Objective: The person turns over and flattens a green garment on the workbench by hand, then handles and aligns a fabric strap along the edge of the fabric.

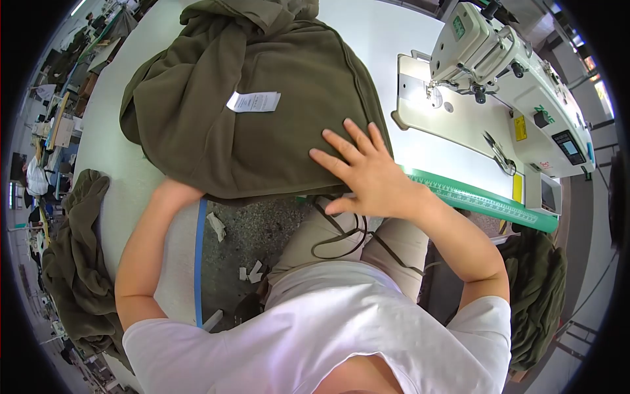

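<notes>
An olive-green garment (289, 144) of thick cloth lies spread over the table, its near edge hanging at the table's front. A white label (254, 102) is attached near its middle. My right hand (374, 174) rests flat on the cloth at the lower right, fingers spread. At the lower left, the fingers of my left hand (177, 192) are hidden beneath the garment's edge, so I cannot see whether they grip it. A thin dark cord or strip (341, 238) loops down over my lap below the right hand.
A white sewing machine (499, 72) stands at the right, with scissors (501, 155) on its bed. A green ruler (479, 199) lies along the front edge. More olive cloth is heaped at the left (79, 262) and hangs at the right (538, 295).
</notes>
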Motion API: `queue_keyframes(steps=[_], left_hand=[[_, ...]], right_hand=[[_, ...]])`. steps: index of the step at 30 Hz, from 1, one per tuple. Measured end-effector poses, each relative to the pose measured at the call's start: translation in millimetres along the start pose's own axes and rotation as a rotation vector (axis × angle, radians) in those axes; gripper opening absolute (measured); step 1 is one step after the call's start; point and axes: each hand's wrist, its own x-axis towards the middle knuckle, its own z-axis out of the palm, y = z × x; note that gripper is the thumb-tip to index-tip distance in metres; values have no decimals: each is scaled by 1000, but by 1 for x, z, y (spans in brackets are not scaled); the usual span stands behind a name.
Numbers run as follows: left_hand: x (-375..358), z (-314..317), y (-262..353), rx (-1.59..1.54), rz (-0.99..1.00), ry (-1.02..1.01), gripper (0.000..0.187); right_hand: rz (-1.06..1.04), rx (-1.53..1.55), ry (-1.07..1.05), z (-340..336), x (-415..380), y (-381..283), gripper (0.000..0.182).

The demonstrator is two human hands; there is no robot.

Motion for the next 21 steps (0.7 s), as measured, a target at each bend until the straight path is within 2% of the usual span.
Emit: queue_keyframes(steps=[1, 3, 4, 7, 10, 11, 12, 13, 14, 16, 17, 18, 19, 20, 21], left_hand=[[2, 5, -7, -2, -6, -5, 80], [23, 14, -26, 135, 110, 222, 76], [38, 12, -30, 134, 107, 222, 76], [58, -4, -18, -29, 152, 306, 74], [42, -19, 25, -21, 58, 113, 73], [29, -25, 40, -20, 59, 113, 73], [12, -28, 56, 72, 88, -29, 70], [1, -30, 63, 164, 117, -172, 67], [-4, -28, 62, 164, 116, -175, 67], [-15, -23, 60, 91, 477, 45, 56], [-18, -23, 60, 54, 656, 158, 51], [-17, -25, 67, 53, 652, 158, 51], [-10, -30, 82, 223, 688, 507, 41], [2, -32, 76, 294, 674, 618, 34], [15, -34, 71, 363, 650, 730, 28]], right_hand=[[23, -65, -24, 4, 2, 4, 77], [66, -204, -65, 10, 10, 17, 85], [63, -204, -65, 10, 14, 24, 85], [101, -177, -58, 5, 26, 43, 81], [121, -105, -88, -4, 24, 50, 74], [128, -65, -103, -6, 24, 52, 71], [129, -62, -103, -6, 22, 55, 71], [94, -81, -48, -6, 20, 58, 64], [58, -100, 5, -6, 19, 61, 57], [21, -114, 50, -8, 21, 62, 50], [99, -55, 8, -18, 27, 60, 44], [174, 3, -33, -30, 35, 58, 38], [247, 58, -74, -40, 44, 58, 32], [246, 58, -73, -46, 52, 61, 32], [166, -25, 104, -51, 60, 68, 28]])
